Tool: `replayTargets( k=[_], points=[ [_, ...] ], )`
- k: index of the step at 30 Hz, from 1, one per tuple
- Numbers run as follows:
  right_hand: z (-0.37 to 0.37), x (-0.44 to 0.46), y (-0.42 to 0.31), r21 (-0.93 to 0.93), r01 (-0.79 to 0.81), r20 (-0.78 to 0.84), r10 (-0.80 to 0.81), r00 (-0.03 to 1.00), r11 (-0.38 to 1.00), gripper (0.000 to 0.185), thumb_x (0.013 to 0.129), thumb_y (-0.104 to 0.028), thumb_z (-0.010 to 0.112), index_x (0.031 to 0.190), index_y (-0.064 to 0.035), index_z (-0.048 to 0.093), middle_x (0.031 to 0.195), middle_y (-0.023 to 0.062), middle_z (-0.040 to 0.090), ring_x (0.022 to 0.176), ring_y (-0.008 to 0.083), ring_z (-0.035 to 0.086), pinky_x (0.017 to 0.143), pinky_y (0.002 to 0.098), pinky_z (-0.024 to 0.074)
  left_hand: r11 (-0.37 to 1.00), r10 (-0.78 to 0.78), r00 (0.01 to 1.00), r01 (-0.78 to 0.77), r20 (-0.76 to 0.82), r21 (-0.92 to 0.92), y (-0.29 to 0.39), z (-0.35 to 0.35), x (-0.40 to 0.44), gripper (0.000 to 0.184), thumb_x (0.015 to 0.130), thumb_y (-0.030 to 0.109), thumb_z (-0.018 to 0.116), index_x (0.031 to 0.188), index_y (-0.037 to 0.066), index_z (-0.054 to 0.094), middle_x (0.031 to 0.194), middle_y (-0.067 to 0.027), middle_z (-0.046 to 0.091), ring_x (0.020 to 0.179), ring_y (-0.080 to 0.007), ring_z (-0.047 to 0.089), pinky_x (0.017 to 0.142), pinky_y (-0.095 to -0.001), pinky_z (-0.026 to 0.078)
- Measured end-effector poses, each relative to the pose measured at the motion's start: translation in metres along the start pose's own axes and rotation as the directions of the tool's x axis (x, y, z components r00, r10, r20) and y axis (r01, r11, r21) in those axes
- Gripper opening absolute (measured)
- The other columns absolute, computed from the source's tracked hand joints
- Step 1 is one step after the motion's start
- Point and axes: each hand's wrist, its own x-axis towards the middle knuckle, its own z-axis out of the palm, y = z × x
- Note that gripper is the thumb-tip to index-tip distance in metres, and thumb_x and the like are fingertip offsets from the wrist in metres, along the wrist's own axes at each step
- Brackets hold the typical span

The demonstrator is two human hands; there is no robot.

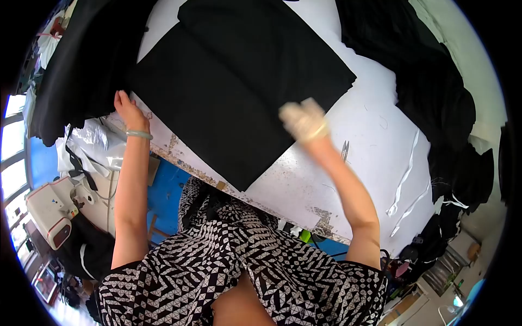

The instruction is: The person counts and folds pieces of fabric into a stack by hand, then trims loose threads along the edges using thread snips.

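A folded piece of black cloth [217, 92] lies flat on the white table, one corner pointing toward me. At its left corner is my left hand [130, 113], with a pale bangle on the wrist. The fingers of this hand are curled together at the cloth's edge, and their tips are partly lost against the black fabric. My right hand [305, 120] wears a whitish glove and is over the lower right edge of the cloth. Motion blurs its fingers, so I cannot make out their position or whether they touch the fabric.
Small thread snips [345, 151] and white strips [403, 176] lie on the worn table [375, 146] at right. More black fabric [429, 81] is heaped along the right side. Another dark pile [81, 70] hangs at far left, above a white sewing machine [50, 212].
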Motion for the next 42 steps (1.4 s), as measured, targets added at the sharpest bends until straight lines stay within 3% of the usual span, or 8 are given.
replayTargets(
  k=[2,6,11,16,22,25,34,42],
  points=[
    [0.058,-0.033,-0.030,0.961,-0.223,0.155,0.350,0.924,0.163,0.015,0.089,-0.020,0.067,0.097,-0.0074,0.065,0.099,0.0097,0.068,0.090,0.0353,0.061,0.081,0.0411,0.0517,0.990,-0.077,0.989,0.092,0.128,-0.110,0.007,-0.008,-0.018,0.053,0.105,0.044,0.046,0.137,0.001,0.049,0.137,-0.0134,0.054,0.121,-0.0257,0.057,0.103,-0.0363,0.042],
    [-0.004,-0.001,0.054,-0.099,-0.229,-0.219,0.203,0.954,0.968,0.024,0.092,-0.022,0.065,0.107,-0.0041,0.067,0.117,0.0112,0.068,0.114,0.0270,0.062,0.105,0.0451,0.0404,0.998,-0.055,0.994,0.058,0.091,-0.035,-0.009,-0.001,-0.040,0.044,0.105,0.035,0.048,0.127,-0.001,0.056,0.125,-0.0131,0.061,0.114,-0.0217,0.058,0.101,-0.0329,0.042],
    [0.021,-0.013,0.009,0.230,-0.010,-0.155,0.047,0.987,0.973,0.025,0.093,-0.023,0.061,0.108,-0.0031,0.066,0.102,0.0091,0.071,0.103,0.0251,0.067,0.108,0.0458,0.0393,0.991,0.082,0.948,-0.111,0.308,0.078,0.017,0.012,-0.088,0.033,0.105,0.029,0.050,0.112,0.001,0.066,0.102,-0.0090,0.068,0.102,-0.0220,0.062,0.097,-0.0324,0.046],
    [-0.009,0.000,-0.016,0.133,0.002,-0.053,0.005,0.999,0.991,0.034,0.082,-0.031,0.066,0.104,-0.0061,0.071,0.103,0.0085,0.072,0.102,0.0238,0.068,0.110,0.0446,0.0400,0.174,0.268,-0.001,-0.984,0.963,-0.049,-0.016,0.008,-0.096,0.041,0.096,0.023,0.053,0.131,0.002,0.059,0.137,-0.0177,0.058,0.129,-0.0377,0.051,0.112,-0.0456,0.038],
    [0.034,-0.016,0.068,-0.068,-0.116,-0.333,0.087,0.939,0.991,0.017,0.091,-0.015,0.067,0.104,-0.0053,0.068,0.111,0.0080,0.069,0.101,0.0281,0.064,0.102,0.0483,0.0417,-0.042,-0.068,0.743,-0.669,0.666,0.742,0.024,0.012,-0.035,0.062,0.093,0.037,0.052,0.149,0.012,0.044,0.156,-0.0156,0.038,0.147,-0.0371,0.028,0.117,-0.0643,0.018],
    [0.009,-0.015,-0.029,0.195,0.157,-0.048,-0.151,0.987,0.968,0.015,0.090,-0.016,0.065,0.103,-0.0099,0.064,0.106,0.0080,0.068,0.100,0.0285,0.064,0.100,0.0470,0.0459,-0.143,0.020,0.595,-0.793,0.803,0.592,0.016,-0.011,-0.035,0.067,0.089,0.037,0.057,0.149,0.013,0.044,0.157,-0.0160,0.038,0.147,-0.0368,0.028,0.114,-0.0717,0.010],
    [0.036,-0.016,0.074,-0.137,-0.142,-0.348,0.086,0.934,0.980,0.023,0.087,-0.020,0.072,0.108,-0.0094,0.069,0.111,0.0081,0.070,0.101,0.0295,0.063,0.099,0.0472,0.0458,0.632,-0.104,-0.429,-0.725,0.897,-0.273,0.014,-0.057,-0.227,0.058,0.088,0.039,0.068,0.139,0.017,0.056,0.146,-0.0147,0.049,0.135,-0.0400,0.043,0.114,-0.0542,0.031],
    [0.009,-0.002,0.058,-0.164,-0.204,-0.281,0.153,0.947,0.965,0.032,0.084,-0.034,0.067,0.105,-0.0099,0.069,0.107,0.0049,0.069,0.108,0.0230,0.063,0.108,0.0444,0.0399,0.813,0.295,-0.402,-0.370,0.867,-0.449,0.040,-0.061,-0.240,0.022,0.091,0.018,0.069,0.111,0.007,0.072,0.106,-0.0090,0.072,0.094,-0.0276,0.070,0.081,-0.0379,0.058]
  ],
)
